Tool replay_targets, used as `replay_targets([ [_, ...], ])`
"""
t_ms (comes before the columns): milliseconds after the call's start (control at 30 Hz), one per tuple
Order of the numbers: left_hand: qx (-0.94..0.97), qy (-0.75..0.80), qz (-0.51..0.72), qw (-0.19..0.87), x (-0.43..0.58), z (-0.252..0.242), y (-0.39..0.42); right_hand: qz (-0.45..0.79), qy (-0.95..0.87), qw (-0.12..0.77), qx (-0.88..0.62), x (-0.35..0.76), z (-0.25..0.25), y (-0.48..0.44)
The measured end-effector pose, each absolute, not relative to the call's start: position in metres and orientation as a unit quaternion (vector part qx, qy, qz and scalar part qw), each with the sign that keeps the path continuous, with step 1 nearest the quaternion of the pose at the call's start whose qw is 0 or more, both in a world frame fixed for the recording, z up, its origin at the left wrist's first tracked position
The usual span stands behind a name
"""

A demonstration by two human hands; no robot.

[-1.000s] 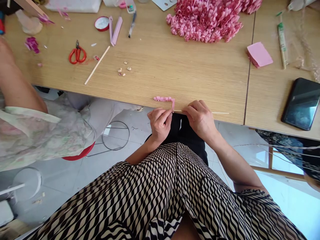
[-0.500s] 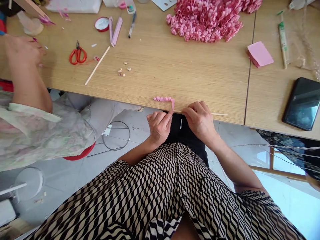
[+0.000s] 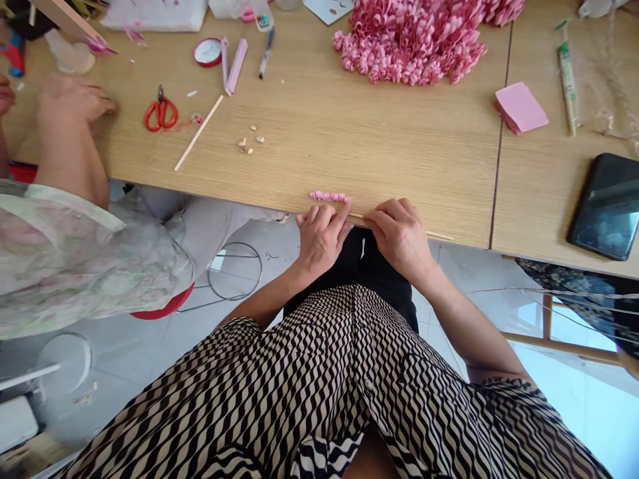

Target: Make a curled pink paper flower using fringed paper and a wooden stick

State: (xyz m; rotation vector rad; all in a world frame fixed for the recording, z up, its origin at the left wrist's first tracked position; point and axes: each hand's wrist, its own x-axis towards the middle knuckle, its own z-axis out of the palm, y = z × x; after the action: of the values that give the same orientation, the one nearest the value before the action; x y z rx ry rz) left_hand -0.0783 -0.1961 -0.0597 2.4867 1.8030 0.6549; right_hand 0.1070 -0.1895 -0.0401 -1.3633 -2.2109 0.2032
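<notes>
A thin wooden stick (image 3: 439, 235) runs sideways along the table's near edge, pinched in my right hand (image 3: 402, 236), its right end sticking out past the fingers. Just left of it, my left hand (image 3: 320, 236) is closed, thumb and forefinger pressed together at the stick's other end. From those fingertips a pink paper strip (image 3: 329, 197) with a row of small curls extends left over the table edge. Whether the strip's end is wound on the stick is hidden by the fingers.
A pile of pink curled strips (image 3: 409, 46) lies at the back. Red-handled scissors (image 3: 160, 114), another wooden stick (image 3: 198, 133), small shells (image 3: 249, 141), pink paper squares (image 3: 522, 108) and a black phone (image 3: 605, 206) are on the table. A co-worker's hand (image 3: 74, 100) is at left.
The straight piece of pink strip between curls and left fingers has shortened, and the left hand has moved slightly up and right. The co-worker's hand at left has shifted right.
</notes>
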Motion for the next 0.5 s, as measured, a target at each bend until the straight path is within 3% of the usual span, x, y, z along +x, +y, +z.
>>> replay_targets([
  [267,0.79,0.537,0.29,-0.05,-0.086,-0.06,-0.204,0.087,-0.821,0.248,-0.506,0.106,-0.036,-0.189],
  [500,0.806,0.536,0.247,-0.043,-0.079,-0.056,-0.208,0.093,-0.824,0.235,-0.507,0.106,-0.038,-0.182],
])
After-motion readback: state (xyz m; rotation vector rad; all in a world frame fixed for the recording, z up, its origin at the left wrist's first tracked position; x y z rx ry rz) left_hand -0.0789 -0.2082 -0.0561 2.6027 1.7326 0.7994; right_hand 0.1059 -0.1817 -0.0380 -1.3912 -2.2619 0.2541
